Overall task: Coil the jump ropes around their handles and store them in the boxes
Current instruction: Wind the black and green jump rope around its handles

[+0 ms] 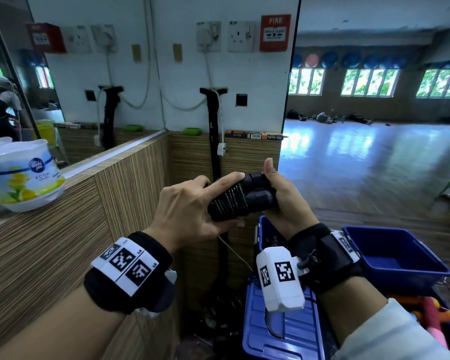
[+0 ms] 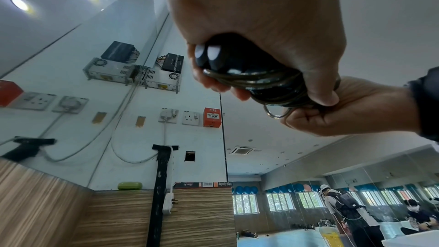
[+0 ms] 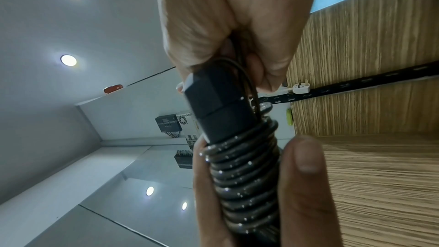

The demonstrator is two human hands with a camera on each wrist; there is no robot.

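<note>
Two black handles (image 1: 247,196) lie side by side in front of me, held up in the air between both hands, with the jump rope (image 1: 229,200) wound round them in tight turns. My left hand (image 1: 190,211) wraps its fingers and thumb round the coiled end; the index finger lies straight along the top. My right hand (image 1: 283,201) grips the bare handle ends, thumb pointing up. From the right wrist view I see the coils (image 3: 242,176) stacked neatly and a thin loop of rope rising under the right palm.

Below the bundle stands a blue box (image 1: 260,229), mostly hidden by my right wrist and its white tagged camera block (image 1: 278,276); something dark lies inside, too hidden to name. A second blue box (image 1: 395,253) sits just to its right, open. A blue lid (image 1: 281,331) lies lower down. At the far right edge are bright orange, yellow and pink items (image 1: 437,318), cut off by the frame.

On the wood-grain ledge (image 1: 63,203) to my left stands an air freshener tub (image 1: 24,175). A black strip (image 1: 215,141) runs down the wall behind the bundle.
</note>
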